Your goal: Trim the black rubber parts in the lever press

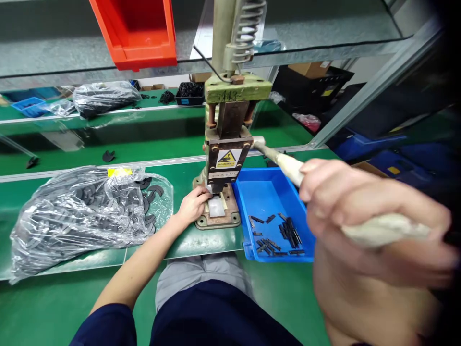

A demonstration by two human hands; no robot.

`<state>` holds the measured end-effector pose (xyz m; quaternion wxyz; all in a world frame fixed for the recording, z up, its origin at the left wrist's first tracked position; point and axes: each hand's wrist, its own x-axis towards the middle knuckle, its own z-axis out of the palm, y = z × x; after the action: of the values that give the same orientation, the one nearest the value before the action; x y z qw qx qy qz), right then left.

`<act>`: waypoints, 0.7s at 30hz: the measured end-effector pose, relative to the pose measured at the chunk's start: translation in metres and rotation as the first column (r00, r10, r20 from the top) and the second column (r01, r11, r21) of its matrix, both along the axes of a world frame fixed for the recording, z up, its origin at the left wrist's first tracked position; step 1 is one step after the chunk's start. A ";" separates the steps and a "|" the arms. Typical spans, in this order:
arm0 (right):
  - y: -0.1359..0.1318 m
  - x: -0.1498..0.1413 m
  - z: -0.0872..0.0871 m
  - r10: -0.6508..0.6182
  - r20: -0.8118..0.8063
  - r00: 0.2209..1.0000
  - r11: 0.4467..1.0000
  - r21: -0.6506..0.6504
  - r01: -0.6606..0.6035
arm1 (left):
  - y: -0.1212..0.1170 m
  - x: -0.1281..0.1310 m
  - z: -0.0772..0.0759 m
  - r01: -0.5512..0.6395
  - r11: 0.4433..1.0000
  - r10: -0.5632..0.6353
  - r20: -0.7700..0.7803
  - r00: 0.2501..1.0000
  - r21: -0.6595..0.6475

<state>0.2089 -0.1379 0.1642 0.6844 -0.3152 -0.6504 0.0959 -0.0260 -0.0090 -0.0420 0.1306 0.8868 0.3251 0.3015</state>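
Observation:
A hand-operated press [230,115] stands upright on the bench, with a yellow warning label on its ram. My right hand [360,216], blurred and close to the camera, is wrapped round the cloth-covered press lever [288,166]. My left hand [194,204] reaches to the press base [218,218], its fingertips pressed together under the ram beside a pale block [216,206]. Whatever those fingertips hold is too small and hidden to make out. Right of the base lies a blue tray [259,192] with several small black parts [290,233].
A clear plastic bag [86,211] of dark curved pieces lies to the left. Overhead, an orange bin [140,33] sits on the metal shelf [65,53]. Behind the press are a black box [189,93] of dark rings and another filled bag [104,96].

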 end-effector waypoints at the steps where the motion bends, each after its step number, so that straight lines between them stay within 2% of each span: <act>1: -0.004 -0.003 -0.018 -0.033 0.025 0.999 0.999 0.040 0.032 | 0.000 0.000 -0.001 -0.003 1.000 0.003 0.005 1.000 0.000; 3: -0.010 -0.009 -0.053 -0.144 0.008 0.990 0.986 0.089 0.143 | 0.000 -0.001 -0.003 -0.006 1.000 0.006 0.010 1.000 0.009; 5: -0.013 -0.013 -0.083 -0.256 -0.006 0.967 0.964 0.067 0.256 | 0.000 -0.001 -0.005 -0.003 1.000 0.002 0.017 1.000 0.027; 8: -0.013 -0.015 -0.107 -0.347 -0.046 0.937 0.937 0.032 0.348 | 0.000 0.001 -0.007 0.000 0.999 -0.002 0.048 0.999 0.050; 12: -0.012 -0.015 -0.107 -0.261 -0.061 0.963 0.956 0.121 0.267 | -0.005 -0.002 -0.005 0.014 1.000 -0.014 0.082 0.997 0.002; 15: -0.015 -0.016 -0.104 -0.217 -0.058 0.974 0.967 0.125 0.223 | -0.012 -0.020 0.001 -0.025 0.998 0.029 0.081 0.996 -0.057; 18: -0.016 -0.015 -0.109 -0.192 -0.071 0.979 0.973 0.113 0.199 | -0.014 -0.059 0.008 -0.200 0.975 0.202 0.010 0.979 -0.097; 21: -0.014 -0.013 -0.115 -0.168 -0.105 0.980 0.974 0.139 0.182 | -0.008 -0.108 0.016 -0.471 0.877 0.451 -0.179 0.874 -0.090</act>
<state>0.1958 -0.1517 0.0489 0.7410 -0.3150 -0.5930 0.0014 -0.1341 -0.0168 -0.0261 0.0871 0.7933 0.5555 0.2333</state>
